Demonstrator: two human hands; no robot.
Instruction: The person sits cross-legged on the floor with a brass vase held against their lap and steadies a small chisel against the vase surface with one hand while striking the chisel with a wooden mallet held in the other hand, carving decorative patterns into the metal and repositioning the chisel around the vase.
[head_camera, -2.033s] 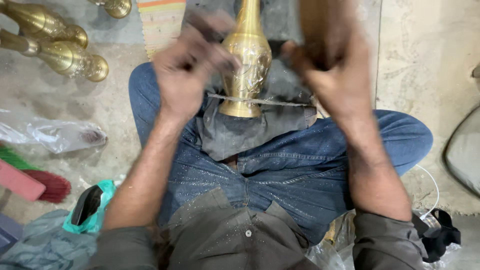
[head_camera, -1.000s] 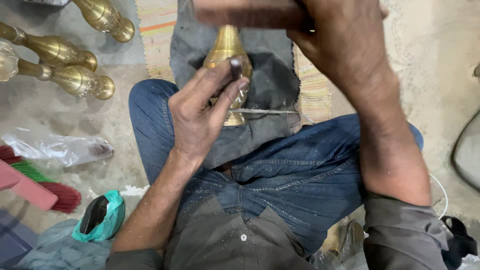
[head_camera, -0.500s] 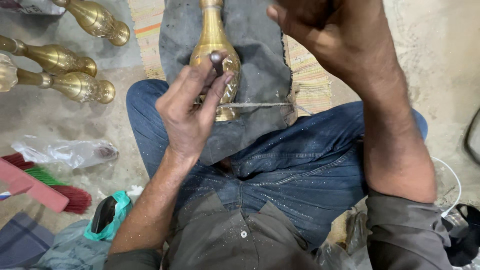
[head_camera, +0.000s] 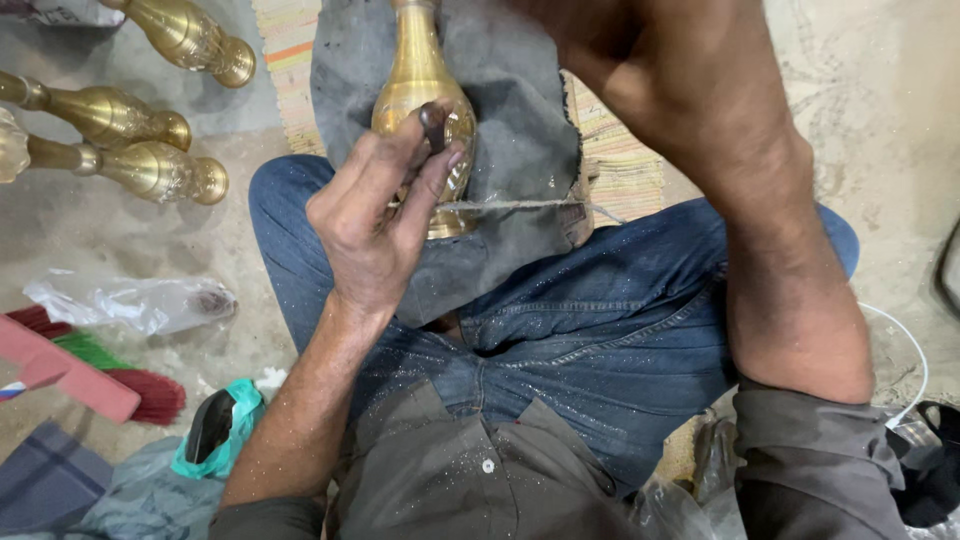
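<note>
Head view: your hands at the brass vase (head_camera: 420, 90) on the grey cloth (head_camera: 520, 130) across your lap.
Left of the vase lie three brass pieces (head_camera: 150, 165); your left hand (head_camera: 375, 225) pinches a small dark tool (head_camera: 433, 125) against its belly; your right hand's fingers are out of view, above it.

Seated on the floor, seen from above, legs crossed. Across the lap, a cloth (head_camera: 520, 130), and on it a vase-shaped metal piece (head_camera: 415, 90) lying lengthwise, neck pointing away. Left hand (head_camera: 375, 215) over the near end of the piece, a small tool (head_camera: 434, 125) pinched against it. Right forearm (head_camera: 760, 200) raised at the right, hand out of view. To the left on the floor, 3 similar pieces (head_camera: 150, 165); nearer, a plastic bag (head_camera: 130, 300).
</note>
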